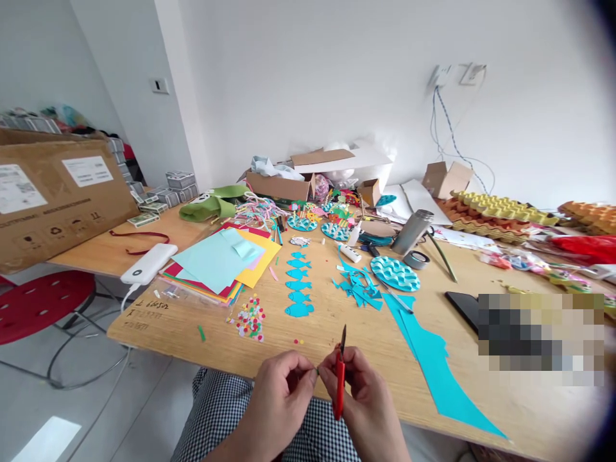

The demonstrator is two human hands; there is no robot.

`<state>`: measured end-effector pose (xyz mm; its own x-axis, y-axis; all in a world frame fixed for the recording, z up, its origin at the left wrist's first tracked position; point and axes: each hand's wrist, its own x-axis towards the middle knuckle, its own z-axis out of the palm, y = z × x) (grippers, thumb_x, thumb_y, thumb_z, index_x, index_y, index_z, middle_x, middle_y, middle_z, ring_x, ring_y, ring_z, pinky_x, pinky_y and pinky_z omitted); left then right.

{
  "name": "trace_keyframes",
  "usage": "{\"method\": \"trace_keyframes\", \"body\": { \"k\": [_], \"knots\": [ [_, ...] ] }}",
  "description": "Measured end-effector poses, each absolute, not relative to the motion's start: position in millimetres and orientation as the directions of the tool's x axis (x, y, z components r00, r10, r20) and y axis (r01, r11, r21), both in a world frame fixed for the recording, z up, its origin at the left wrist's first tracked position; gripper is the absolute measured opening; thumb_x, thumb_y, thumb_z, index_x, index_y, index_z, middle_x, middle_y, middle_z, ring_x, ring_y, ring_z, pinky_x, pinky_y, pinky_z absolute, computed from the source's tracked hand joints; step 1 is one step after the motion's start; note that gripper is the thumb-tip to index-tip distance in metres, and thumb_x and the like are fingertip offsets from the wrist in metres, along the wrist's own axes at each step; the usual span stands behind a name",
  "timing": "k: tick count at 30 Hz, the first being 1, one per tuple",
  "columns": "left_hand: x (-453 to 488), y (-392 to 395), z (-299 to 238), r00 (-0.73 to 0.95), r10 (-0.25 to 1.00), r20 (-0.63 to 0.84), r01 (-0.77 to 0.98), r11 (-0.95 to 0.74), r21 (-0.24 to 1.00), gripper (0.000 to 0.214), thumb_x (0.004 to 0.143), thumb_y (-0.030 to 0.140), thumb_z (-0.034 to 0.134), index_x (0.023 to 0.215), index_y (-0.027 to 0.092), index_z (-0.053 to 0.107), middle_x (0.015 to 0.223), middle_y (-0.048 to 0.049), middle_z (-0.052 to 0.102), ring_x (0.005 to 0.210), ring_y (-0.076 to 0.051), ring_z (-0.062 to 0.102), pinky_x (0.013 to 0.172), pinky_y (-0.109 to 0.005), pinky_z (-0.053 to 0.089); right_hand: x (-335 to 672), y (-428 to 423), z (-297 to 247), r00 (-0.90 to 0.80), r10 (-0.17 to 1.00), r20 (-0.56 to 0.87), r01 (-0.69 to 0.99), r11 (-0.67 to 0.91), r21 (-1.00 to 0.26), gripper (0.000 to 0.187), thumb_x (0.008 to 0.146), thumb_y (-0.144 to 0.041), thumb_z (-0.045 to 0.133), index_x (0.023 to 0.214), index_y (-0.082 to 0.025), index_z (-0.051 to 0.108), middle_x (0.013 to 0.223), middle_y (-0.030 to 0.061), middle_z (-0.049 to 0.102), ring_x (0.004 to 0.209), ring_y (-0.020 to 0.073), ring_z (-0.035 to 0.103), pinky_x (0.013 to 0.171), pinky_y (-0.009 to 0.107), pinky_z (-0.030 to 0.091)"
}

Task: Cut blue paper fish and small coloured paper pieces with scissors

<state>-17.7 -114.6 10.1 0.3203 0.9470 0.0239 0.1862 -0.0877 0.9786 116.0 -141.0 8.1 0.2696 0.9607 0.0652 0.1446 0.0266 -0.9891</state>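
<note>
My left hand [282,388] is closed in a pinch at the table's front edge, its thumb and forefinger on a tiny dark piece that I cannot make out. Held in my right hand [368,394] is a pair of red-handled scissors [339,385], dark tip pointing up and away. The right thumb and fingertip also meet the left fingertips at the tiny piece. Beyond the hands, several blue paper fish [299,298] lie in a column. Blue paper scraps [359,287] are heaped to their right, and a large cut blue sheet [430,366] reaches the front edge.
Coloured paper sheets [212,260] and round confetti [250,319] lie left, beside a white power bank [149,264] with a cable. A blue egg-carton piece [394,274], a steel flask [412,231], tape [416,259] and a phone [462,311] are right. Boxes [282,186] stand behind.
</note>
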Motion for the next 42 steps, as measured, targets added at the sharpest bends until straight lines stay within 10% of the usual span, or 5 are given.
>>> {"method": "trace_keyframes", "body": {
  "k": [22, 42],
  "knots": [
    [-4, -101, 9, 0.242, 0.97, -0.032, -0.042, 0.044, 0.998, 0.019, 0.076, 0.031, 0.061, 0.064, 0.017, 0.057, 0.056, 0.0029, 0.048, 0.052, -0.01, 0.041, 0.048, -0.021, 0.033, 113, -129, 10, 0.386, 0.921, 0.058, 0.053, 0.041, -0.998, 0.029, 0.073, -0.044, 0.072, 0.077, -0.021, 0.056, 0.069, -0.0011, 0.056, 0.06, 0.0155, 0.051, 0.054, 0.025, 0.043],
    [-6, -94, 11, 0.129, 0.992, -0.012, -0.158, 0.032, 0.987, 0.019, 0.071, 0.033, 0.067, 0.066, 0.016, 0.062, 0.06, 0.0011, 0.056, 0.06, -0.013, 0.052, 0.056, -0.022, 0.044, 98, -155, -11, 0.091, 0.996, -0.017, 0.175, -0.032, -0.984, 0.035, 0.085, -0.05, 0.058, 0.072, -0.02, 0.046, 0.066, -0.0046, 0.039, 0.062, 0.0132, 0.034, 0.056, 0.023, 0.032]
  ]
}}
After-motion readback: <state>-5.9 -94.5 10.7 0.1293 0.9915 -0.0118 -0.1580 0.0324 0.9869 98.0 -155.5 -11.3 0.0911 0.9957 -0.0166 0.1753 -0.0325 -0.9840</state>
